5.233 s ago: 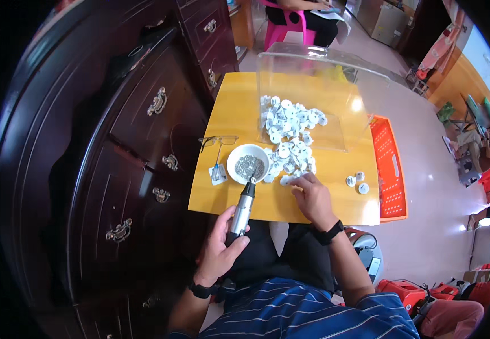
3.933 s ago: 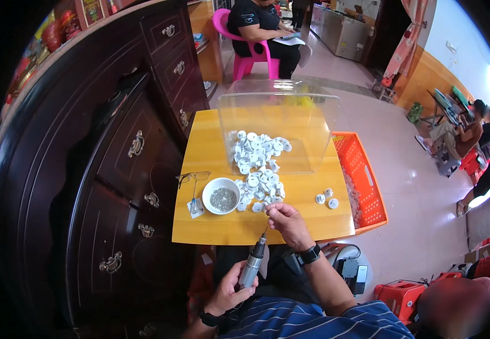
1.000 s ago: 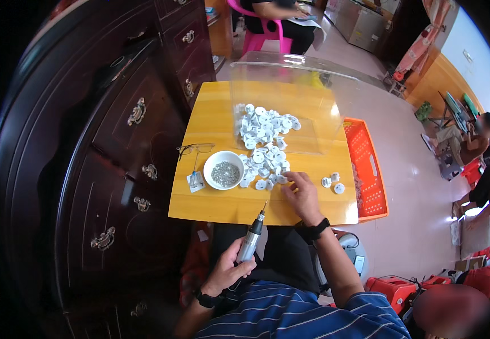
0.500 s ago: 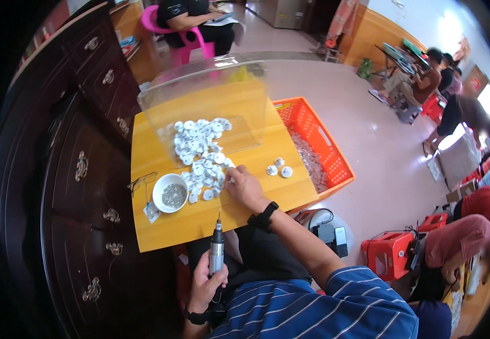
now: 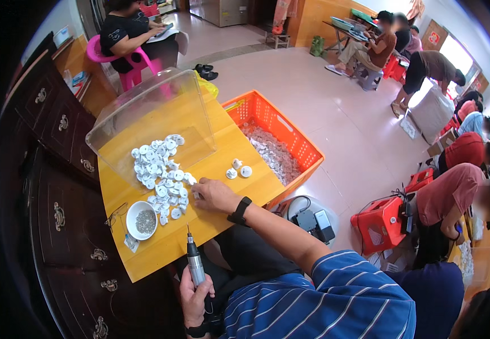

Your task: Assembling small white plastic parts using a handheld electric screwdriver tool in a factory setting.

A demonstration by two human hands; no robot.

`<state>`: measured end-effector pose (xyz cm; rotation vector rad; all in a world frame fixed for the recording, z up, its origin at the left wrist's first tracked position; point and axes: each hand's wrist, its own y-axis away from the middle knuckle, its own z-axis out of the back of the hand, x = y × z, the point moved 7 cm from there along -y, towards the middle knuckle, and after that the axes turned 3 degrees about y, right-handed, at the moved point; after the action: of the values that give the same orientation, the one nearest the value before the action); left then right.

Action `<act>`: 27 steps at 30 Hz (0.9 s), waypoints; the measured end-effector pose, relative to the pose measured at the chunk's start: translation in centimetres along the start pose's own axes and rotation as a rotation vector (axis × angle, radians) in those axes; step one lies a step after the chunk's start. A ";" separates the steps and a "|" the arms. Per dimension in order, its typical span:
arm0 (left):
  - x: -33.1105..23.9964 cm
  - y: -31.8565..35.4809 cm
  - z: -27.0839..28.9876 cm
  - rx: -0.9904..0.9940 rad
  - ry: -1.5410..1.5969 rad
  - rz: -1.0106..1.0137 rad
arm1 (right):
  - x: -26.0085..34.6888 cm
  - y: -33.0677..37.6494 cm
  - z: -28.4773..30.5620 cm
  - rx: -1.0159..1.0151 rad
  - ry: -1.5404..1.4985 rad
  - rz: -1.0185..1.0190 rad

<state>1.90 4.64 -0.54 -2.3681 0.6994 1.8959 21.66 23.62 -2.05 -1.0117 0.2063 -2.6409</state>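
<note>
My left hand (image 5: pixel 196 294) is wrapped round a silver and black electric screwdriver (image 5: pixel 196 265), its thin bit pointing up past the table's near edge. At the right side of a heap of white round plastic parts (image 5: pixel 154 161), my right hand (image 5: pixel 218 196) is closed with its fingertips low over the table. A bit of a white part shows at those fingers, mostly covered by them. To the left of the heap's near end stands a white bowl (image 5: pixel 143 220) of small metal screws (image 5: pixel 145 221). Several white parts lie loose near the bowl.
A clear plastic bin (image 5: pixel 200 121) lies tipped behind the heap. Three white parts (image 5: pixel 239 169) sit apart on the wooden table (image 5: pixel 217 229). Eyeglasses (image 5: pixel 115 214) rest by the bowl. An orange crate (image 5: pixel 293 141) of clear pieces adjoins the table's right side; dark drawers (image 5: pixel 58 214) stand left.
The head view has turned rightward, so the table appears farther left and tilted. My right hand stays by the heap's right side, and my left hand keeps hold of the electric screwdriver.
</note>
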 end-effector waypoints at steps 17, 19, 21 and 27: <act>-0.4 -1.4 -1.4 0.045 -0.007 0.035 | 0.8 1.7 3.1 -0.124 -0.434 -0.075; -0.8 -1.5 -1.3 0.081 -0.008 -0.006 | 1.1 1.6 2.2 -0.087 -0.456 -0.012; -0.7 -1.4 -1.5 0.047 0.019 0.022 | 0.7 2.1 1.1 -0.042 -0.593 0.000; -0.8 -1.9 -1.7 0.078 0.072 0.058 | -1.0 4.6 -1.4 0.155 -1.107 -0.310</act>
<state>4.06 6.14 0.20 -2.4043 0.8402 1.7774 22.53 19.61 -4.83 -2.3536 -0.4208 -1.8600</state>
